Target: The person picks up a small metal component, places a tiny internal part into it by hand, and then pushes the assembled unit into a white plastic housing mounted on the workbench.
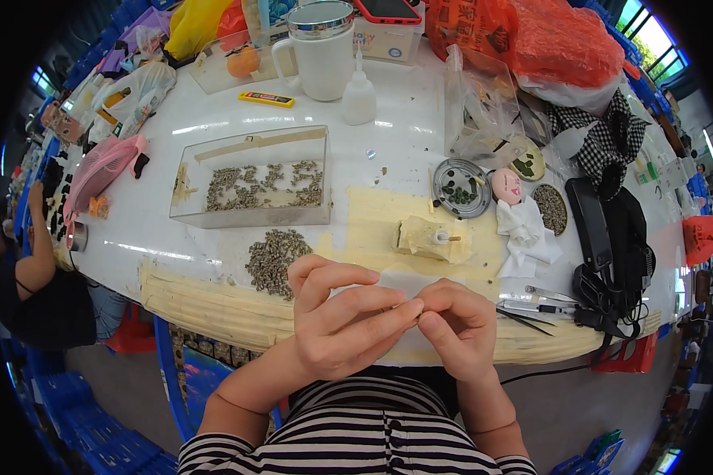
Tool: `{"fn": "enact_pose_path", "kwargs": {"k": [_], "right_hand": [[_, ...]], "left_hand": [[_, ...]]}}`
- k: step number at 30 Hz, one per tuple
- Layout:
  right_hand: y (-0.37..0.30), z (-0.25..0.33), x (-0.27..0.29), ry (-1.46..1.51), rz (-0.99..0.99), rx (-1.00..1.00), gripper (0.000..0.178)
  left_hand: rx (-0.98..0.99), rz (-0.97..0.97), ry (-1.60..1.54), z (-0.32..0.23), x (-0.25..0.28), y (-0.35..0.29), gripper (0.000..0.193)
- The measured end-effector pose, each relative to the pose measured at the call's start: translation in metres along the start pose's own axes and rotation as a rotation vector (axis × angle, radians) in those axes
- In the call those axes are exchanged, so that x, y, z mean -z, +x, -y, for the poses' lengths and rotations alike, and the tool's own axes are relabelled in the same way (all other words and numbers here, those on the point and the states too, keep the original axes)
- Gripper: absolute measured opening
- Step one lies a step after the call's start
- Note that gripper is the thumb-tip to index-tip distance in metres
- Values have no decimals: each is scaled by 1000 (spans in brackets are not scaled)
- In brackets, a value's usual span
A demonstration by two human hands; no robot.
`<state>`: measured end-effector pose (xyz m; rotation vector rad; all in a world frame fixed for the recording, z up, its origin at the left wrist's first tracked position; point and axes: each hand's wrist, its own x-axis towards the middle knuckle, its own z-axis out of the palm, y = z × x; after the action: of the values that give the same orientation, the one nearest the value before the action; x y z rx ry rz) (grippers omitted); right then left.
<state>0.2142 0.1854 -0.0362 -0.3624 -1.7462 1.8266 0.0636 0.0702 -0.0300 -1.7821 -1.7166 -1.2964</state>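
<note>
Near the table's front edge my left hand and my right hand meet, fingertips pinched together. Whatever sits between them is too small to make out. Left of my left hand lies a loose pile of small grey-brown pieces. Behind it, a clear plastic box holds more such pieces in clusters. A block wrapped in yellowish tape, with a small pale peg on it, stands just beyond my right hand. A round clear dish with dark green bits is further back.
At the back stand a white lidded mug and a white squeeze bottle, with a yellow cutter nearby. Crumpled white tissue, tweezers and a black bag lie right. Another person sits at the far left.
</note>
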Motion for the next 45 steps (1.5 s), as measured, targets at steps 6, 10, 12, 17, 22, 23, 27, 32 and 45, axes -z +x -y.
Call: {"fn": "enact_pose_path", "kwargs": {"k": [6,10,12,17,22,23,27,32,45], "right_hand": [[1,1,-2,-149,-104,135,8],[2,2,-8,-446,-205,366,14],[0,4,-10,-547,-199,452,17],[2,3,-11,-523,-173,372,17],[1,0,-3,-306,-42,219,14],[2,0,-2,-247,-31,195,14],[1,-2,0,-186,-34,173,14],[0,0,-5,-448,-149,369,18],[0,1,-9,-568,-169,399,20]], "left_hand": [[2,23,25,-2,2,1,35],[31,-22,50,-2,-3,0,31],[49,-35,44,-1,-4,-1,29],[46,-38,30,0,-3,-1,30],[-13,-4,14,-1,0,0,35],[-16,-4,-1,-1,0,0,36],[-18,3,-18,-2,0,1,36],[15,-9,13,-4,-3,0,29],[44,-60,2,-2,-4,0,26]]}}
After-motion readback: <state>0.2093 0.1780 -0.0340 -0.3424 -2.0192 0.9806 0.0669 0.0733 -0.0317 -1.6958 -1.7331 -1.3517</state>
